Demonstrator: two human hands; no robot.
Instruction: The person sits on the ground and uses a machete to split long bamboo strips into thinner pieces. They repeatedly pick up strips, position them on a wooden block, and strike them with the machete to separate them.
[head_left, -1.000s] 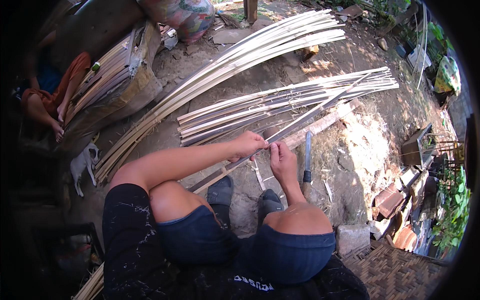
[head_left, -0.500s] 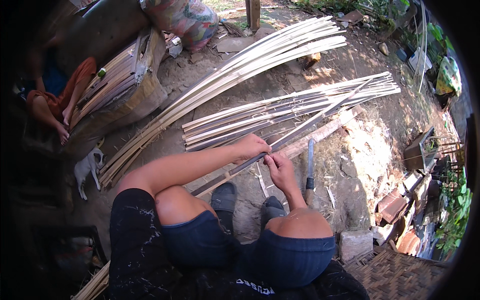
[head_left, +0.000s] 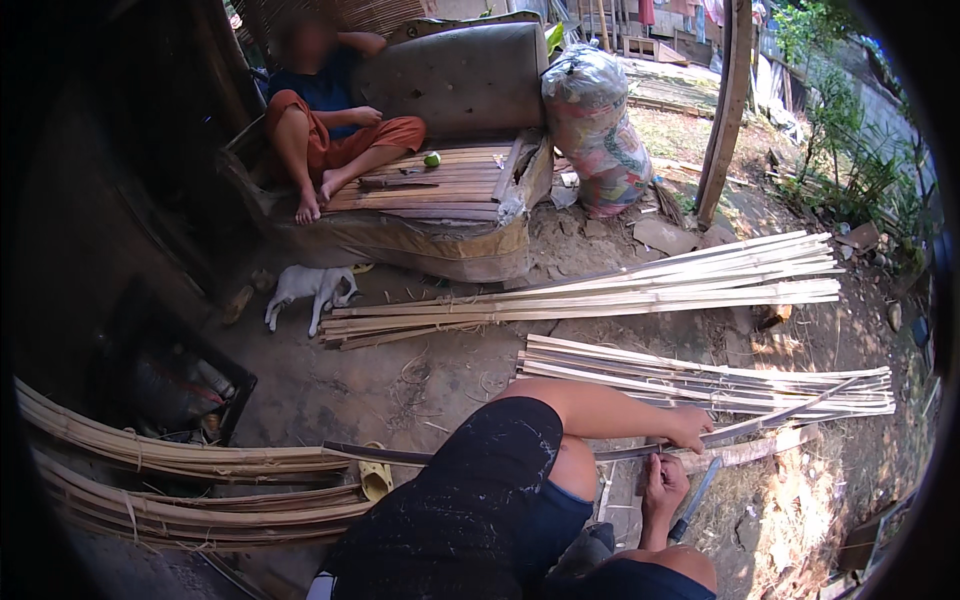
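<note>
A long, dark-skinned bamboo strip [head_left: 770, 425] runs across in front of my body, from beside the left bundles to the right-hand pile. My left hand [head_left: 688, 428] is closed around it from above. Just below, my right hand [head_left: 664, 484] has its fingers curled and pinched at the strip's near edge. Beside the right hand lies a long knife [head_left: 698, 497] with a dark handle. A pale split length of wood [head_left: 765, 446] rests on the ground beyond the knife. My left arm and knee hide part of the strip.
Split bamboo lies in a near pile [head_left: 640, 370], a longer pile [head_left: 600, 300] and tied bundles [head_left: 200, 460] at left. A white animal [head_left: 310, 290] lies by a worn sofa [head_left: 440, 245], where another person [head_left: 335, 120] sits. A stuffed sack [head_left: 597, 135] stands beside a post [head_left: 722, 115].
My view has swung left and up, bringing in the sofa, the seated person and the left bundles. Both hands remain at the bamboo strip, with the right slightly lower beneath it.
</note>
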